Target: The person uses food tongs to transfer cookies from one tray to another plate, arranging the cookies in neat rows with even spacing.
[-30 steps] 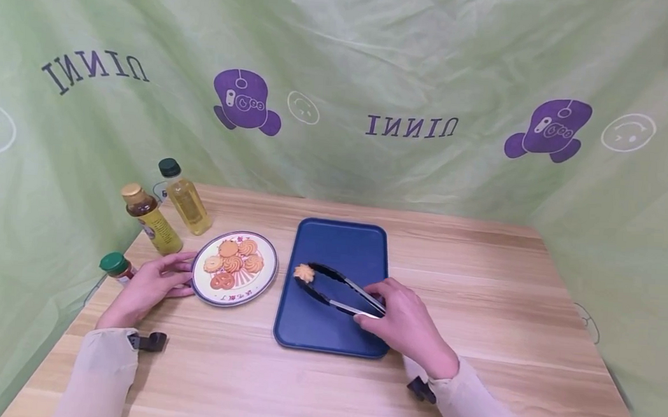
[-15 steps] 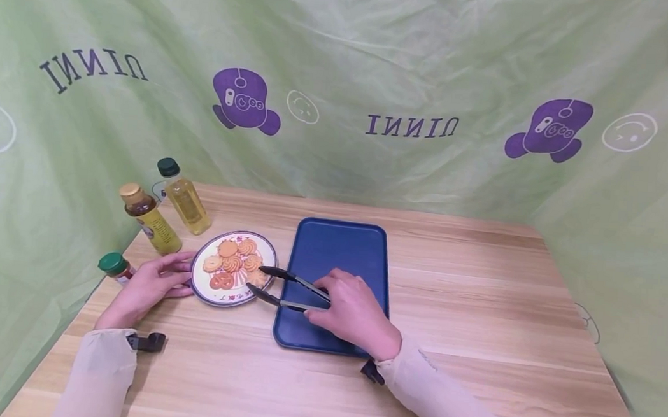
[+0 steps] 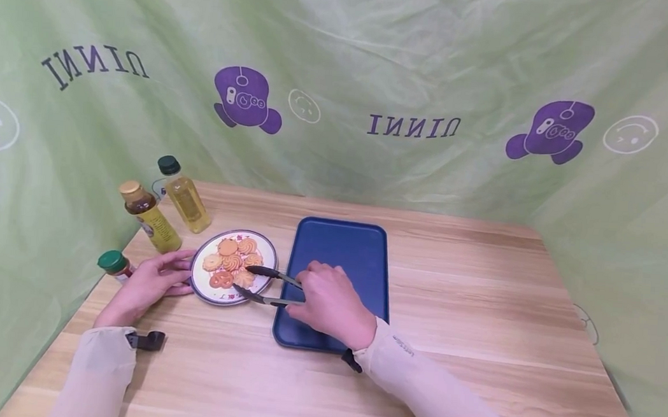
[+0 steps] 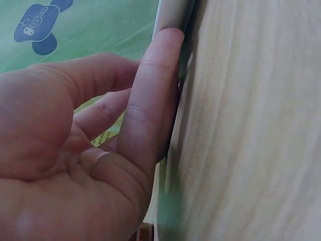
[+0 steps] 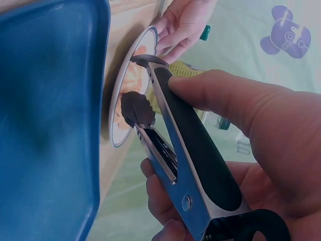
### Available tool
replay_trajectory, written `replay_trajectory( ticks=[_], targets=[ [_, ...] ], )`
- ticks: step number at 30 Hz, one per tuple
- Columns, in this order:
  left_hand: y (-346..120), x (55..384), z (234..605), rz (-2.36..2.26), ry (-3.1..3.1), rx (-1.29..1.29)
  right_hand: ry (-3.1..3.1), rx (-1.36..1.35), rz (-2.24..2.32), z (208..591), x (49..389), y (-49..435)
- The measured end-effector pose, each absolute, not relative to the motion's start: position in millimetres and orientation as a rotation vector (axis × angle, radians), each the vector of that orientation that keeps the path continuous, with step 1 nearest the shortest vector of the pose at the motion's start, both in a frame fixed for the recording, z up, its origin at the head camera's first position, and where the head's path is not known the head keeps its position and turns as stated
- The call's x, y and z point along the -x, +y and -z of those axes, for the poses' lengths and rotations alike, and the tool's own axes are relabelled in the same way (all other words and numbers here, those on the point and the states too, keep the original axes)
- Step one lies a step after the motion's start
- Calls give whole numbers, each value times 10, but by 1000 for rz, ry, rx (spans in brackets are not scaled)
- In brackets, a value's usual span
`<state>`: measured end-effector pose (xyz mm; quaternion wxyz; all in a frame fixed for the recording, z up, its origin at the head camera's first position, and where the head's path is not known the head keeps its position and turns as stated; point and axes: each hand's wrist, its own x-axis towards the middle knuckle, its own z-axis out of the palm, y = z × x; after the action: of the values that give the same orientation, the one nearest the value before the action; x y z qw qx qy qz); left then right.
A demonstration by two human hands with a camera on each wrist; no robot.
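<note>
On the left of the table lies a white plate (image 3: pixel 205 288) with a dark rim, bearing several piped butter cookies and a brown pretzel-shaped cookie (image 3: pixel 222 279). My left hand (image 3: pixel 148 286) rests beside it, its extended fingers (image 4: pixel 153 95) touching the plate's left edge. My right hand (image 3: pixel 331 304) grips metal kitchen tongs (image 5: pixel 190 145) with dark handle inlays and black tips. The tongs stand spread over the plate's right side, their tips either side of a flower-shaped cookie (image 3: pixel 243 279) on the plate.
A blue rectangular tray (image 3: pixel 343 244) sits right of the plate, under my right hand. Behind the plate stand a yellow oil bottle (image 3: pixel 187 203) and a brown-capped bottle (image 3: pixel 157 226). A green-capped jar (image 3: pixel 114 262) is beyond my left hand. A green curtain (image 3: pixel 343 62) surrounds the table.
My right hand has moved left with the tongs from the tray to the plate. The flower-shaped cookie gripped over the tray now lies on the plate. The left hand stays put.
</note>
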<state>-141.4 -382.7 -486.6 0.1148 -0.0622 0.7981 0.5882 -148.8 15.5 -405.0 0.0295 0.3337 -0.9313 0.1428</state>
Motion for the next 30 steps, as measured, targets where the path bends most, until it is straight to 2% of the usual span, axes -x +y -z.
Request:
replay_trajectory(
  ticks=[17,30],
  targets=[
    [-3805,1402,4846,-1741,2322,182,-2915,-1002,-505,3997,1478,198],
    [-3805,1396,4846,-1731,2336,190,-3003,-658,-970,4254,1591,678]
  ],
)
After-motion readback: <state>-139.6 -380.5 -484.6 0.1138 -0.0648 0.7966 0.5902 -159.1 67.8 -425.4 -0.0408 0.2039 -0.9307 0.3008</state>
